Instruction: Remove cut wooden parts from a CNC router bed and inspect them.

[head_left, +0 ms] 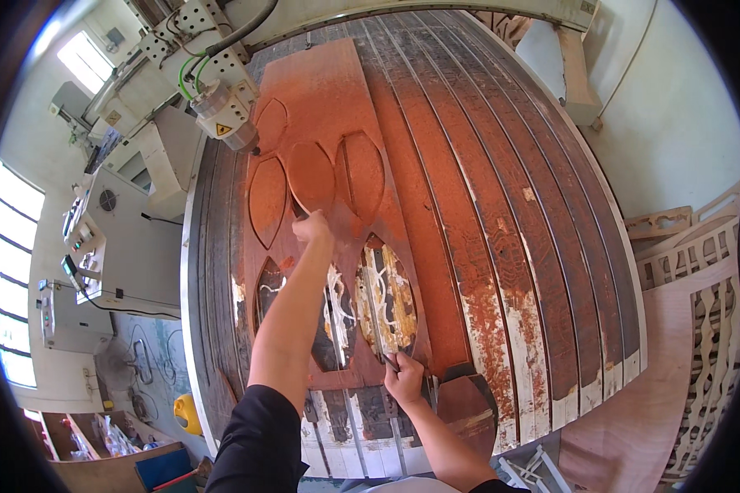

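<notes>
A reddish-brown wooden board (pixel 316 78) lies on the slatted machine bed, cut with several leaf-shaped outlines. My left hand (pixel 311 226) grips the near end of a leaf-shaped wood piece (pixel 312 179), which looks raised and tilted out of the board. To either side, a left leaf piece (pixel 267 201) and a right leaf piece (pixel 362 177) sit in their cutouts, dusted orange. Nearer me, leaf-shaped openings (pixel 386 296) show the stained bed beneath. By the board's near edge, my right hand (pixel 404 380) is closed around a thin, dark hand tool (pixel 392 360); its exact kind is unclear.
A spindle head (pixel 226 119) with green hoses hangs over the board's left edge. Orange sawdust covers the grooved bed (pixel 501 214). Loose leaf pieces (pixel 467 407) are stacked beside my right forearm. A control cabinet (pixel 131 238) stands left, and cut wood panels (pixel 703 329) lean right.
</notes>
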{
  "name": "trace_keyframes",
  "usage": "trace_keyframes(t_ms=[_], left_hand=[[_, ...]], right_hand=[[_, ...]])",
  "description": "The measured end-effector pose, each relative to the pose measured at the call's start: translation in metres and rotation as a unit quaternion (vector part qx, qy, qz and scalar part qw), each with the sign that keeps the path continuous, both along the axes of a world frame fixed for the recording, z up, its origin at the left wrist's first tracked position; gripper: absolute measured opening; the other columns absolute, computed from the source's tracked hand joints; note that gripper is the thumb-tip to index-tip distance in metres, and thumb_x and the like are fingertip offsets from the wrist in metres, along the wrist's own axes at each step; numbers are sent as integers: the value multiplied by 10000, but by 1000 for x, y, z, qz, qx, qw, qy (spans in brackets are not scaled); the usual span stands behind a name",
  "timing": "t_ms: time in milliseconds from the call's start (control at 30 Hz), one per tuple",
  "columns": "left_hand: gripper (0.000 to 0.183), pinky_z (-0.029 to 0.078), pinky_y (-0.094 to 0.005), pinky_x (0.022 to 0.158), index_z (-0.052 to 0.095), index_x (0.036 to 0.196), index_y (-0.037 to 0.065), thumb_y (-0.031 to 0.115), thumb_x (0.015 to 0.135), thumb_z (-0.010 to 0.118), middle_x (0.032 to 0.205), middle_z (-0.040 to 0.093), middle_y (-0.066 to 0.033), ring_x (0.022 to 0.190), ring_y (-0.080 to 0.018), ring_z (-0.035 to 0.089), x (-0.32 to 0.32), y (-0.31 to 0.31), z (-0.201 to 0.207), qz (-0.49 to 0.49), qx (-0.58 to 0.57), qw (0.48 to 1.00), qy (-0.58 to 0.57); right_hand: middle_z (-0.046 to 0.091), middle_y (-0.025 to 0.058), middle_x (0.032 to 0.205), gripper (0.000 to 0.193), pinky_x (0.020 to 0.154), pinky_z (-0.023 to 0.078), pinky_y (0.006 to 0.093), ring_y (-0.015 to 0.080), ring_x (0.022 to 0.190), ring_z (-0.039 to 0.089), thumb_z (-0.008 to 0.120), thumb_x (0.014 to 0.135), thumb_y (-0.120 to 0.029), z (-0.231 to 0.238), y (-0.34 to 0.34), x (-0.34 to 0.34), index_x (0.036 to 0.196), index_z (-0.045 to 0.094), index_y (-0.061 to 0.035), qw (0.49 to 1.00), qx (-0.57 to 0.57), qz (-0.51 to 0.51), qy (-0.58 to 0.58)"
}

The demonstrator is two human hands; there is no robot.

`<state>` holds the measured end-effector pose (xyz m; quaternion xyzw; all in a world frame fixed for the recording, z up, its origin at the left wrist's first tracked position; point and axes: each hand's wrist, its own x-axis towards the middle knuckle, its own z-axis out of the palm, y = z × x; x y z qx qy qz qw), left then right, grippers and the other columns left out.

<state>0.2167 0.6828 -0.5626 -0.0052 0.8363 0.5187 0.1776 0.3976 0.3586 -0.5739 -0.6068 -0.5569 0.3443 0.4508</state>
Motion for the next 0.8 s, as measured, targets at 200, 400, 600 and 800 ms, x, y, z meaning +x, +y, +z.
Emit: trace_keyframes(t_ms=[200,400,600,800], left_hand=[[255,528,-397,762,584,942,6,5,699,663,1009,641,-171,886,-323,642,-9,-17,31,-216,-33,968,123],[301,564,-383,731,539,977,10,59,704,654,1057,549,-149,989,-344,571,-17,-79,27,-574,-132,530,610],[245,571,-358,680,532,972,35,76,746,618,994,541,-144,961,-330,570,3,-120,17,-676,-161,420,584],[264,547,-355,643,562,982,-53,7,737,642,878,603,-167,809,-318,628,-22,-100,36,-463,0,716,522]], right_hand=[[520,218,609,222,515,421,448,416,591,554,598,857,-96,-5,0,5,669,517,-10,1000,11,-15,-12],[529,221,597,225,510,417,461,419,580,558,594,862,-100,-3,-2,3,671,519,-7,1000,-2,-12,-20],[501,227,584,211,485,393,429,415,571,554,611,833,-64,-5,-2,0,665,507,10,999,27,-22,-17],[496,229,586,194,494,393,429,419,578,552,605,824,-53,-2,-1,2,670,507,13,1000,17,-8,-23]])
